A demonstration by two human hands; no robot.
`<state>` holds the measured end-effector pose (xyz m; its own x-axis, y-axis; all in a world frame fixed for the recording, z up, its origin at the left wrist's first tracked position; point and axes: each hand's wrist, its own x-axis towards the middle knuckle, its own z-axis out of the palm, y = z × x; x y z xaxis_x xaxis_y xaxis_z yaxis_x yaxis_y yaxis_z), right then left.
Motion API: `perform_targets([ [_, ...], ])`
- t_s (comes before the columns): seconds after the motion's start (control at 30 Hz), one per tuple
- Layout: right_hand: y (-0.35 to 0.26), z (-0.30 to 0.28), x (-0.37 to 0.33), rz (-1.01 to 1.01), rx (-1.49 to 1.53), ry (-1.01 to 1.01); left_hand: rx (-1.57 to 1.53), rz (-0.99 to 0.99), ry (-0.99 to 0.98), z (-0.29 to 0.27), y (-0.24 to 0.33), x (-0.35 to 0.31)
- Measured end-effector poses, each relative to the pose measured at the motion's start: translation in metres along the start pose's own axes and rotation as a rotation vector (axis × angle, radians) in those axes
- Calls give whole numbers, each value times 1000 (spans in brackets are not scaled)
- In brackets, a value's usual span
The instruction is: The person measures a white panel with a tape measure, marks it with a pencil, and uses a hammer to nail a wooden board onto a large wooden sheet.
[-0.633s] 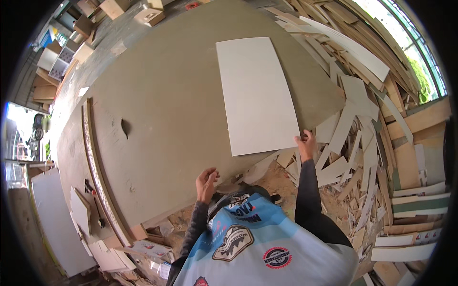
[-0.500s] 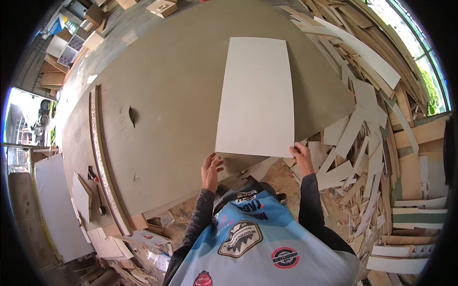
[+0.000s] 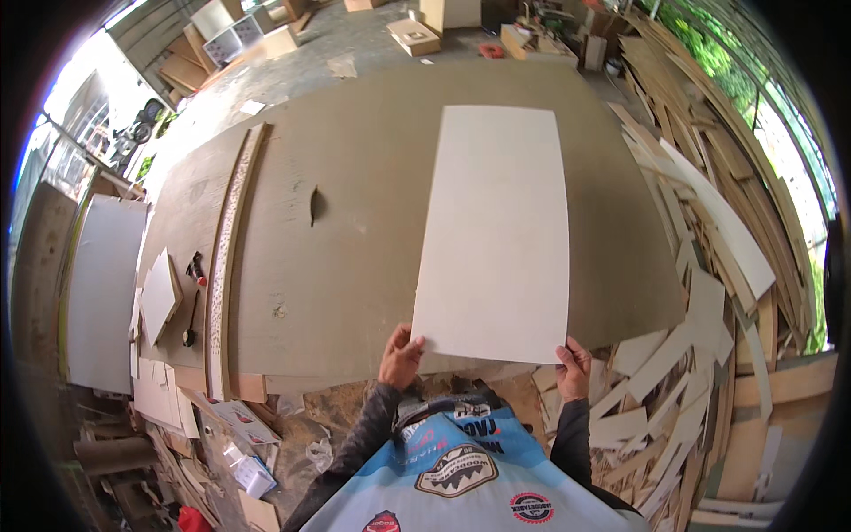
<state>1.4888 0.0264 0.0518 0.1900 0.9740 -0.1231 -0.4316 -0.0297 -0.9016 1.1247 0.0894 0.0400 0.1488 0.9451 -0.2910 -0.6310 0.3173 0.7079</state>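
A white rectangular board (image 3: 496, 230) stretches away from me over the brown tabletop (image 3: 355, 266). At its near left corner my left hand (image 3: 402, 356) grips it, thumb on the upper face. My right hand (image 3: 573, 365) pinches the near right corner the same way, fingers mostly hidden under the edge. The near end reaches the table's front edge; whether the board lies flat or is slightly raised I cannot tell. Left of the board, a small dark leaf-shaped piece (image 3: 313, 206) is on the tabletop.
A long narrow strip (image 3: 232, 257) crosses the table's left side. Beyond it are a small white panel (image 3: 160, 296) and a dark tool with red (image 3: 196, 268). White and brown offcuts (image 3: 651, 372) heap on the right. Boxes (image 3: 414, 37) stand on the floor behind the table.
My view has shifted, showing more of the floor beyond the table. My left hand, with fingers apart beside the corner before, now grips the board. The right hand stays on its corner.
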Motion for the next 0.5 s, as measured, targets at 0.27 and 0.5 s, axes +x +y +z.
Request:
perform_targets([
  [0.27, 63, 138, 44, 188, 554, 113, 25, 182, -32, 40, -20, -33],
  [0.5, 84, 150, 110, 331, 55, 198, -113, 566, 131, -39, 20, -42],
])
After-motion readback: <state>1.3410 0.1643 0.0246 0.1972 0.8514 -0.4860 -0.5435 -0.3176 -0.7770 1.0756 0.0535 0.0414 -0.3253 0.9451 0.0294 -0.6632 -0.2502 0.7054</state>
